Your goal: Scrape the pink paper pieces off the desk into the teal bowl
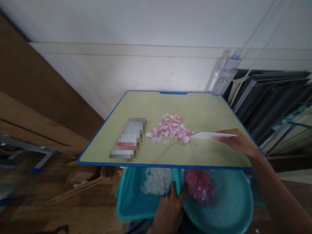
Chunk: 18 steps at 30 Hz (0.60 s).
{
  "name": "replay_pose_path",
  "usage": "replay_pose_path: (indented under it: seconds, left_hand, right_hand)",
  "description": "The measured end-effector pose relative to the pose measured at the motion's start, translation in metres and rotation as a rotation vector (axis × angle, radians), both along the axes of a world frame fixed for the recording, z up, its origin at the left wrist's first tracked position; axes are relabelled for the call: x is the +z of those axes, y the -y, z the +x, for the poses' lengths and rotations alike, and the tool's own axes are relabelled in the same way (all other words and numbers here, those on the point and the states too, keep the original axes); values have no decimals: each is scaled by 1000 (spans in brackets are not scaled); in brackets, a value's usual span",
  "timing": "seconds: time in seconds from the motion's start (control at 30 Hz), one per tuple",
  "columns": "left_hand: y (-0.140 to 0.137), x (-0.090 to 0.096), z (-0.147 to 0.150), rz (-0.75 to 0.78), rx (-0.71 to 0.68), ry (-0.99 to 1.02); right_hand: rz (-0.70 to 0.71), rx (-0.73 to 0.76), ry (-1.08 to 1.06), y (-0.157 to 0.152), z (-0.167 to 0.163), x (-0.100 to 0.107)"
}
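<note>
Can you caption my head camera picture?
Right hand holds a thin white piece beside pink and white scraps on a blue-edged table, left hand at a teal tub.

On the counter (pixel 146 105), a heap of paper scraps (pixel 170 128) lies in the middle, with a phone (pixel 129 138) to its left and a card (pixel 207 135), in the right hand (pixel 235 139), to its right. A bottle (pixel 225 76) stands at the far right corner. Below the near edge, a tub (pixel 134 191) with paper pieces (pixel 157 182) in it sits left of a basin (pixel 229 201) holding a bundle (pixel 201 185); the left hand (pixel 169 208) lies where they meet.
</note>
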<state>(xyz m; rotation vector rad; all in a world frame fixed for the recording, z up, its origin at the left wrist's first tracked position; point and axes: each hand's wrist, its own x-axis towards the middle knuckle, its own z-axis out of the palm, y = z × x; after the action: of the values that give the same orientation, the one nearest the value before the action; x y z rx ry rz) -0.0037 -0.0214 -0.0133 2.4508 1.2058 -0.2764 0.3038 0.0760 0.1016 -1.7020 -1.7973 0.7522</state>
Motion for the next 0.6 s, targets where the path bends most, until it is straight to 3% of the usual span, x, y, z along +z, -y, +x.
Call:
replay_pose_path:
  seconds: [0.13,0.3,0.6]
  left_hand:
    - [0,1,1,1,5,-1]
    - [1,-1,0,28,3,4]
    - [1,-2,0,43,-15,-1]
  right_hand:
    - [-7,58,-66,3,-9,3]
    - [-102,250,-82,5,-4,13]
    - [48,133,-37,4,-30,17]
